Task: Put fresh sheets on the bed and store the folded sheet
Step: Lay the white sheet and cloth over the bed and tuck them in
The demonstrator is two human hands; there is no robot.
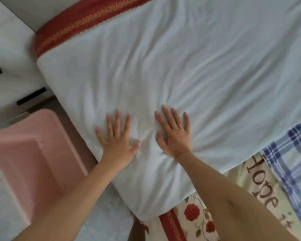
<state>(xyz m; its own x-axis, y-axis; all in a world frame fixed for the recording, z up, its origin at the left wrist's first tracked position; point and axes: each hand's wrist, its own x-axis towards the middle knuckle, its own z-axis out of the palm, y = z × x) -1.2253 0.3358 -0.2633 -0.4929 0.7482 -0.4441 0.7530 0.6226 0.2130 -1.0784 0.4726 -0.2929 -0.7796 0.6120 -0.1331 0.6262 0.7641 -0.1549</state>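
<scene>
A white sheet [189,66] lies spread over the bed, wrinkled, covering most of the mattress. The mattress's red side with gold trim [80,20] shows along the far edge. My left hand [117,138] presses flat on the sheet near the bed's left edge, fingers spread, a ring on one finger. My right hand [174,133] lies flat on the sheet beside it, fingers straight. Creases fan out from under both palms.
A blue checked cloth [292,153] and a cloth with red roses and lettering [261,193] lie at the lower right on the bed. A pink plastic box [30,164] stands on the floor at the left. White drawers [12,70] with dark handles are behind it.
</scene>
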